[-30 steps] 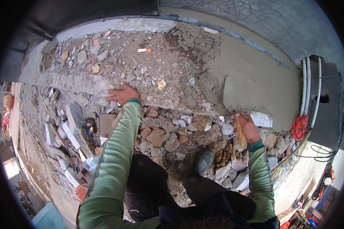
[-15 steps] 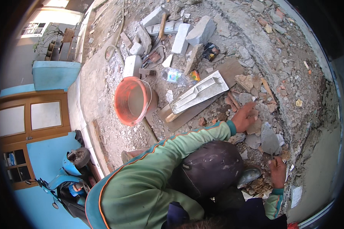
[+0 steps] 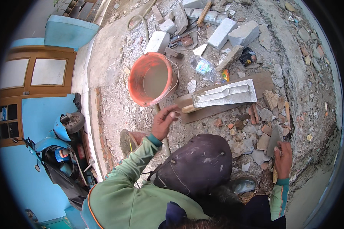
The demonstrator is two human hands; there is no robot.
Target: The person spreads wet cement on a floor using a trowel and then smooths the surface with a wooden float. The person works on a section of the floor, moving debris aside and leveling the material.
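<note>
My left hand [image 3: 164, 121] is raised near the wooden handle of a white metal plastering float [image 3: 223, 92], with curved fingers apart and apparently nothing in them. The float lies on a brown board [image 3: 265, 81]. My right hand [image 3: 283, 160] grips a trowel [image 3: 273, 140] by its wooden handle, low at the right, with its grey blade over broken concrete and brick rubble [image 3: 262, 155]. An orange bucket [image 3: 137, 92] with grey liquid stands above my left hand. A second bucket [image 3: 126, 142] is partly hidden beside my left sleeve.
White blocks [image 3: 219, 35], a crushed plastic bottle [image 3: 204, 70] and debris lie across the upper ground. A hose [image 3: 137, 21] runs past the buckets. A turquoise scooter [image 3: 58, 134] stands at left by a blue wall [image 3: 15, 171] and wooden door [image 3: 67, 76]. Smoothed cement [image 3: 309, 198] borders the right.
The view has swung left, bringing buckets, float and scooter into sight. My left hand has moved from the rubble ledge toward the float's handle. My right hand still holds the trowel.
</note>
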